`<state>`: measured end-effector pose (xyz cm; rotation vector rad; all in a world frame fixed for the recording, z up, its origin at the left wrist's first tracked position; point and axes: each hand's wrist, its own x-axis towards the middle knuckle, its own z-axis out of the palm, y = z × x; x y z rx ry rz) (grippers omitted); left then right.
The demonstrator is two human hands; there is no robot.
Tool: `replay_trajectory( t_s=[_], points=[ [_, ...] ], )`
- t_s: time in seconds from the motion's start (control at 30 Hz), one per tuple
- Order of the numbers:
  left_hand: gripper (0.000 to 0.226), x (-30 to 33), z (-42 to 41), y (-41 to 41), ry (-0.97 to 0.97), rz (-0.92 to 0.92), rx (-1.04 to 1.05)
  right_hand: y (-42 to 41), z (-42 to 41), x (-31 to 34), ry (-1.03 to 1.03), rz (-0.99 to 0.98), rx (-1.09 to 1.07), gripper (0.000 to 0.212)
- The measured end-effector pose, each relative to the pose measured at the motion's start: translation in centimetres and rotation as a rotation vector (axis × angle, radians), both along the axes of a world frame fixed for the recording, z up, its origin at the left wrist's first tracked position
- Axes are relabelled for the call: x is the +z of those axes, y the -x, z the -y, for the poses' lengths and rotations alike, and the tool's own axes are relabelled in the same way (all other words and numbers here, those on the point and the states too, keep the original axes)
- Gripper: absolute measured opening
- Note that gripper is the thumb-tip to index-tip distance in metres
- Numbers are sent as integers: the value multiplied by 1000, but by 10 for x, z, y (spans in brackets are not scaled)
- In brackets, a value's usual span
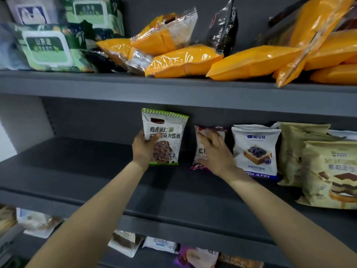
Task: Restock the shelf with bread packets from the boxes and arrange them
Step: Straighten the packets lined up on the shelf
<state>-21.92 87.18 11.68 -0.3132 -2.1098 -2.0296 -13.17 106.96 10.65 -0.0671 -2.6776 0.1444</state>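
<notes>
Grey middle shelf (81, 171) spans the view; wide bare stretch on its left half, running from the left upright to mid-frame, front lip near. Right half filled with upright packets. Upper shelf (135, 88) overhangs above, crowded with orange packets (185, 62) lying flat and green wipe packs (48, 47) at far left. Lower shelf packets (160, 244) visible at the near bottom edge, partly hidden by the forearms.

Beige mousse bread packets (328, 171) at far right, the nearest leaning forward close to the front lip. White blueberry toast packet (255, 149) just left of them, upright, face toward the camera.

Green-trimmed chocolate bread packet (166, 136) stands upright at mid-shelf, well back from the front lip, long axis vertical, serrated top edge up, printed face forward, tilted slightly to the right. Bare shelf to its left, narrow gap to its right.

Purple-and-white bread packet (201, 149) stands between the chocolate packet and the blueberry toast packet, long axis vertical, mostly covered by the right hand.

Left hand (144, 147): grip clasped on the chocolate packet's left edge, thumb across the front face, fingers behind out of sight.

Right hand (216, 151): grip spread fairly wide over the purple packet's front, fingertips curled round its top edge, thumb at the bottom near the shelf.
</notes>
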Motion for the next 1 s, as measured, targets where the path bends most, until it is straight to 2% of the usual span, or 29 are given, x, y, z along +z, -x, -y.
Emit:
replay_trajectory(
  t_s=[0.17,0.33,0.43,0.6,0.7,0.77,0.87,0.93,1.0],
  points=[
    [30,-8,-10,30,39,128,-145,23,9,0,-30,86,-125,101],
    [49,-16,-34,46,156,192,-260,32,10,-4,-32,122,-189,103],
    [64,-13,-41,51,259,189,-184,32,13,-5,-65,104,-223,99],
    [70,1,-45,49,399,175,-114,25,24,1,-61,103,-240,87],
    [75,5,-40,41,522,146,-45,16,36,5,-25,39,-189,80],
    [71,7,-28,32,623,108,16,10,48,7,11,-7,-132,75],
    [49,11,4,16,708,-1,71,6,76,14,137,-20,-18,57],
    [32,14,38,2,788,-64,112,9,103,17,226,40,62,41],
    [23,12,81,-12,778,-35,183,13,137,19,333,115,175,32]
  ],
)
